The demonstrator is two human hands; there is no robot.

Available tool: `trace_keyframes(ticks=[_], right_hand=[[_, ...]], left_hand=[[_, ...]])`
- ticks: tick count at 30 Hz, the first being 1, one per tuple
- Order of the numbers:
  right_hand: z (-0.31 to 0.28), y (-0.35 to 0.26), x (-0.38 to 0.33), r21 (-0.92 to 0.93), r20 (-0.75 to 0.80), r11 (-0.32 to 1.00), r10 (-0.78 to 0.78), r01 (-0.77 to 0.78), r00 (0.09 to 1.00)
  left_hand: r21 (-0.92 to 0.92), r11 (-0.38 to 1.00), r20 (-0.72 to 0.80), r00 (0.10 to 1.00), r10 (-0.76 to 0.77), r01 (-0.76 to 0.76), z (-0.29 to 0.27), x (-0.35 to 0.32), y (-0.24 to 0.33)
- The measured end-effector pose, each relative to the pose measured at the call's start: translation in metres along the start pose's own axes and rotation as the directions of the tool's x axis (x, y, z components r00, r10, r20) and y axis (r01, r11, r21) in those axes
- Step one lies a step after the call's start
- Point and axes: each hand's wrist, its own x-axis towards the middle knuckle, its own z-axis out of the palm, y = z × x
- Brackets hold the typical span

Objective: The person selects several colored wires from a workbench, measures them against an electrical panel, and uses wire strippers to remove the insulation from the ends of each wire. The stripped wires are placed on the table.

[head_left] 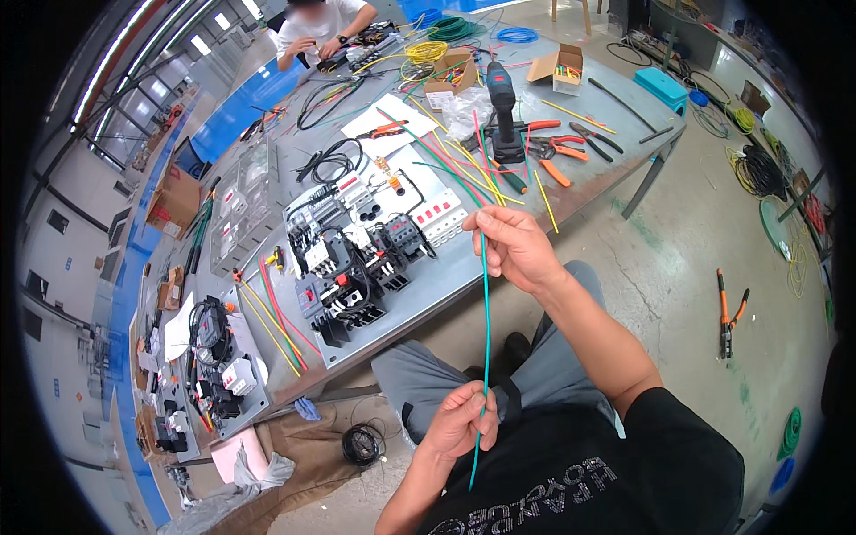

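Above lap — two hands, left hand (459, 419) and right hand (517, 245), grip one green wire (486, 312)

Green wire (486, 303) showing smooth, glossy plastic insulation; grey table (499, 259) at frame centre looking matt metal; concrete floor (695, 267) appearing rough, stained.

Both hands pinched a green wire (486, 312) stretched near vertical – right hand (515, 247) at the upper part, left hand (461, 419) low, tail hanging below it. Beyond, a grey panel (428, 290) of contactors and breakers lay at the tabletop's near edge; cordless drill (504, 111) and orange-handled pliers (560, 147) toward the far right corner.
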Motion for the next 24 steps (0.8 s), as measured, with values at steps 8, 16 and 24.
trace_keyframes(ticks=[8,16,24], right_hand=[[0.003,0.003,-0.003,0.017,0.02,0.999,0.04,-0.04,0.999],[0.0,-0.009,0.009,0.014,-0.063,0.998,-0.055,0.056,0.997],[0.006,0.003,-0.001,-0.312,-0.033,0.948,0.058,-0.065,0.998]], left_hand=[[-0.113,0.991,0.138,0.988,-0.061,0.077,-0.01,-0.007,-0.005],[0.064,0.998,0.051,0.998,-0.021,0.017,-0.016,-0.027,-0.005],[0.604,0.768,-0.247,0.867,0.434,-0.212,-0.024,-0.084,0.051]])
